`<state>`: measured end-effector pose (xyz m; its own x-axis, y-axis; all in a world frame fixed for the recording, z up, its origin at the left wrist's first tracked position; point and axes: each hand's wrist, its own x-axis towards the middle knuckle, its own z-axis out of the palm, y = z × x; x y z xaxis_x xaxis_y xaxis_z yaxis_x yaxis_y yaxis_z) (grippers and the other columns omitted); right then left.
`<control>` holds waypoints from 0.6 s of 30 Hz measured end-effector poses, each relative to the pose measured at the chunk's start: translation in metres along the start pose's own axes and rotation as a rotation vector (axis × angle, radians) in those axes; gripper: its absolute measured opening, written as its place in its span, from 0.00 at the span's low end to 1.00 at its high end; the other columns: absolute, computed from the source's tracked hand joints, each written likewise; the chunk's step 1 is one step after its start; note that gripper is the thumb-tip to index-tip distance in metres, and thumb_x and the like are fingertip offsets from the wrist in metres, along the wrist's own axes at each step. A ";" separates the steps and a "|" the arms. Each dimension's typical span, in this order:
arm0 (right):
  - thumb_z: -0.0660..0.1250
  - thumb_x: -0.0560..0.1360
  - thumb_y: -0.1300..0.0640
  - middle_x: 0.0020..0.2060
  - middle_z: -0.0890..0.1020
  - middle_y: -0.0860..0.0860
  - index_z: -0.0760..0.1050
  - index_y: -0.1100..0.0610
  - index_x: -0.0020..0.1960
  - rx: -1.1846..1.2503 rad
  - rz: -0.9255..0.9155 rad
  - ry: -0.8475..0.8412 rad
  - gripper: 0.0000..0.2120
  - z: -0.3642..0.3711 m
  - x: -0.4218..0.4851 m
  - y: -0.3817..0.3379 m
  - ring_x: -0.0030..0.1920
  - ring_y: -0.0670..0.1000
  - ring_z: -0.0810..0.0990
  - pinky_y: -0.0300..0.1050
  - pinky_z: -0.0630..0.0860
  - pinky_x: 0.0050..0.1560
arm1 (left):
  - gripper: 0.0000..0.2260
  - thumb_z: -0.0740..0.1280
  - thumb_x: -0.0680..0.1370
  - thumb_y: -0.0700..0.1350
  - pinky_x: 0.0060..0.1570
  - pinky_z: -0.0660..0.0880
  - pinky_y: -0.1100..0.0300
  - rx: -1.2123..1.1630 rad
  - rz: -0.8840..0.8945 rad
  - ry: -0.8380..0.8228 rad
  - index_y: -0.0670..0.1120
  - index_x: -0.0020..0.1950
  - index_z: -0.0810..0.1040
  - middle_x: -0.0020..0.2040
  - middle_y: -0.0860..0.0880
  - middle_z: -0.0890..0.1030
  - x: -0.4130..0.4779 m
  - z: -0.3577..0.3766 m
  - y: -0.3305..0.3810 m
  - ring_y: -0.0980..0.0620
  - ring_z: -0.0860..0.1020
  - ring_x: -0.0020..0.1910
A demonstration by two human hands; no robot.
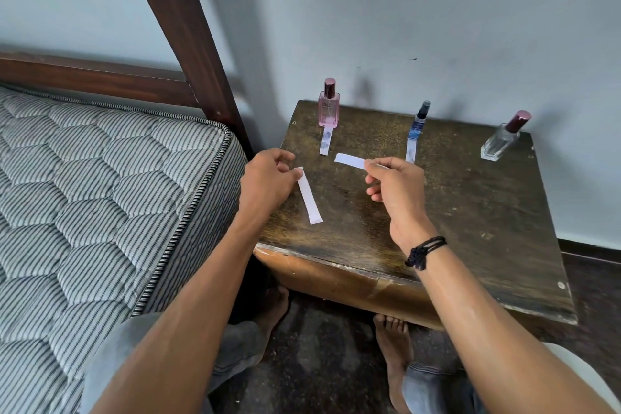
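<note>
My left hand point(268, 180) pinches the top end of a white paper strip point(311, 200) that hangs down over the dark wooden table point(470, 212). A second white strip point(349, 161) is pinched by my right hand point(393, 185) and sticks out to the left, above the table. Three perfume bottles stand along the back: a pink one point(328, 106), a slim blue spray point(418, 121) and a clear one with a dark red cap point(504, 138). A marked strip point(326, 143) lies in front of the pink bottle and another point(410, 149) lies in front of the blue one.
A striped mattress point(84, 195) on a dark wooden bed frame point(188, 44) fills the left. A pale wall point(437, 27) stands right behind the table. My bare feet point(393, 339) are on the dark floor beneath the table's front edge.
</note>
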<state>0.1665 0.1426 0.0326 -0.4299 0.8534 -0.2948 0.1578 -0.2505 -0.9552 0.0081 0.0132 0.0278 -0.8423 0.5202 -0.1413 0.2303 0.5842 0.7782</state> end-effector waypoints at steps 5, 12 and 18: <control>0.72 0.77 0.62 0.33 0.81 0.51 0.84 0.59 0.45 -0.031 0.021 -0.033 0.03 -0.003 -0.002 0.002 0.29 0.46 0.76 0.36 0.73 0.30 | 0.05 0.72 0.79 0.47 0.48 0.82 0.59 -0.291 -0.005 -0.187 0.48 0.52 0.86 0.47 0.48 0.87 -0.011 0.008 0.016 0.54 0.84 0.42; 0.72 0.77 0.61 0.32 0.81 0.51 0.84 0.59 0.46 -0.063 0.026 -0.116 0.03 -0.006 -0.007 0.003 0.29 0.45 0.76 0.36 0.72 0.30 | 0.08 0.73 0.78 0.39 0.48 0.81 0.65 -0.573 -0.119 -0.330 0.41 0.56 0.85 0.46 0.45 0.87 -0.016 0.020 0.025 0.54 0.84 0.42; 0.73 0.77 0.59 0.33 0.83 0.50 0.84 0.57 0.45 -0.130 -0.026 -0.136 0.03 -0.013 -0.009 0.002 0.32 0.45 0.78 0.36 0.73 0.31 | 0.08 0.74 0.76 0.35 0.44 0.79 0.67 -0.539 -0.054 -0.257 0.38 0.54 0.85 0.41 0.47 0.85 -0.015 0.023 0.028 0.57 0.83 0.38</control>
<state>0.1826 0.1401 0.0339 -0.5500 0.7871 -0.2794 0.2550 -0.1604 -0.9536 0.0388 0.0359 0.0376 -0.6853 0.6721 -0.2805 -0.1460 0.2505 0.9570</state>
